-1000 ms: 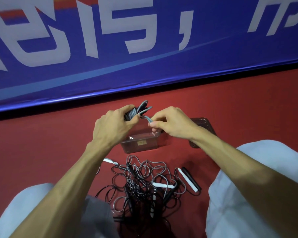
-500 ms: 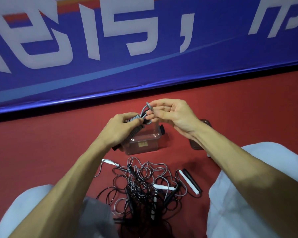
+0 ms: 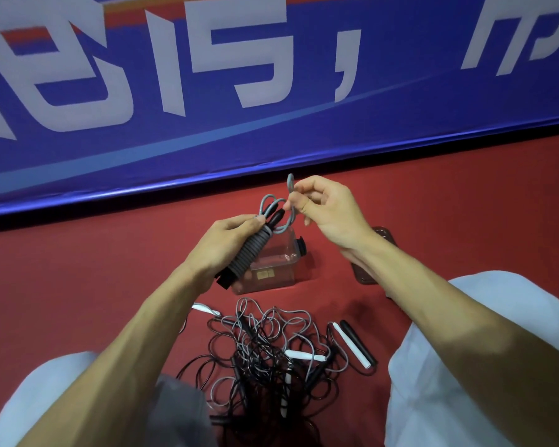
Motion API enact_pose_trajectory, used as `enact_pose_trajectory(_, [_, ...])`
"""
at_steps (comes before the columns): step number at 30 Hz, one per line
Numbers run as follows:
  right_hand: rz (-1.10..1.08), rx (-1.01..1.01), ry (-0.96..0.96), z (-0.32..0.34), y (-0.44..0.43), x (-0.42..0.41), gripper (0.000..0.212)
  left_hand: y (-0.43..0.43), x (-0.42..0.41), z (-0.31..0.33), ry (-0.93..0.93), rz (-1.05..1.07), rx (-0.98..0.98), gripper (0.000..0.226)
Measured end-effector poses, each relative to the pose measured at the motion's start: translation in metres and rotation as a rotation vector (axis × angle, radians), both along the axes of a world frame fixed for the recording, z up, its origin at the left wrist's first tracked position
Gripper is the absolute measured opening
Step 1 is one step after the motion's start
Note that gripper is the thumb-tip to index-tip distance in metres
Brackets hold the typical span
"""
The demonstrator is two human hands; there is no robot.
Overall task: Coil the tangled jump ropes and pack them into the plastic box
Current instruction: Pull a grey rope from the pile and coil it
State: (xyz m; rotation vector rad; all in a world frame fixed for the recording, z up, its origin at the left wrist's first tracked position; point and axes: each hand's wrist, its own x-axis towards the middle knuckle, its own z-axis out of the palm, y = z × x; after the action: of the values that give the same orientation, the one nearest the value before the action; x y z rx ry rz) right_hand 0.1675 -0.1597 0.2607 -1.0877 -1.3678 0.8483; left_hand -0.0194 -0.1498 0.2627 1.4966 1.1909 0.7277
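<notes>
My left hand (image 3: 223, 245) grips a grey jump rope (image 3: 250, 250) wound tightly round its black handles, held above the clear plastic box (image 3: 271, 272). The rope's loose grey end (image 3: 290, 185) loops up from the bundle, and my right hand (image 3: 328, 209) pinches it between thumb and fingertips. On the red floor nearer to me lies a tangle of black and grey jump ropes (image 3: 265, 353) with white and black handles (image 3: 352, 343).
The box's dark lid (image 3: 365, 272) lies on the floor to the right of the box, partly behind my right forearm. A blue banner (image 3: 271, 91) with white lettering stands along the far edge of the floor. My knees frame the tangle on both sides.
My right hand has lifted the rope's free end up and away from the bundle. The left hand has tilted the wound bundle so more of it shows.
</notes>
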Motion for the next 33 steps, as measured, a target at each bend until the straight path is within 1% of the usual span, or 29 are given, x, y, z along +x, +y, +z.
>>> enact_pose_trajectory(3, [-0.074,-0.009,0.025,0.001,0.0,0.002,0.009,0.0,0.001,0.0,-0.086,0.046,-0.093,0.029])
enact_pose_trajectory(5, [-0.119,-0.029,-0.011,0.001,0.001,0.005,0.01,0.0,0.002,0.0,-0.154,0.073,-0.176,0.036])
enact_pose_trajectory(7, [-0.157,-0.059,-0.116,0.0,0.003,0.007,0.01,0.0,0.003,0.001,-0.187,0.084,-0.217,0.039])
enact_pose_trajectory(10, [-0.227,-0.113,-0.313,-0.001,0.003,0.007,0.007,-0.001,0.004,-0.001,-0.146,0.072,-0.154,0.034])
enact_pose_trajectory(12, [-0.261,-0.136,-0.393,0.002,0.0,0.006,0.009,-0.002,0.007,-0.002,-0.086,0.041,-0.042,0.026])
enact_pose_trajectory(14, [-0.268,-0.149,-0.421,0.005,-0.003,0.006,0.011,-0.002,0.008,-0.004,-0.033,0.002,0.069,0.02])
enact_pose_trajectory(18, [-0.306,-0.164,-0.365,0.007,-0.006,0.005,0.016,-0.002,0.009,-0.009,0.085,-0.075,0.191,0.017])
enact_pose_trajectory(20, [-0.328,-0.155,-0.329,0.005,-0.008,0.003,0.021,-0.001,0.009,-0.012,0.21,-0.058,0.294,0.022])
enact_pose_trajectory(22, [-0.329,-0.149,-0.282,0.003,-0.009,0.001,0.025,0.001,0.008,-0.014,0.342,-0.028,0.405,0.033])
enact_pose_trajectory(25, [-0.299,-0.133,-0.279,0.002,-0.011,-0.003,0.027,0.003,0.004,-0.017,0.499,-0.002,0.484,0.046])
enact_pose_trajectory(28, [-0.308,-0.14,-0.267,0.001,-0.011,-0.007,0.026,0.001,0.006,-0.015,0.598,0.082,0.559,0.047])
enact_pose_trajectory(30, [-0.33,-0.183,-0.213,0.001,-0.008,-0.008,0.025,-0.002,0.009,-0.013,0.634,0.114,0.591,0.046])
enact_pose_trajectory(33, [-0.339,-0.245,-0.15,-0.001,-0.007,-0.006,0.024,-0.005,0.011,-0.015,0.792,0.063,0.725,0.049])
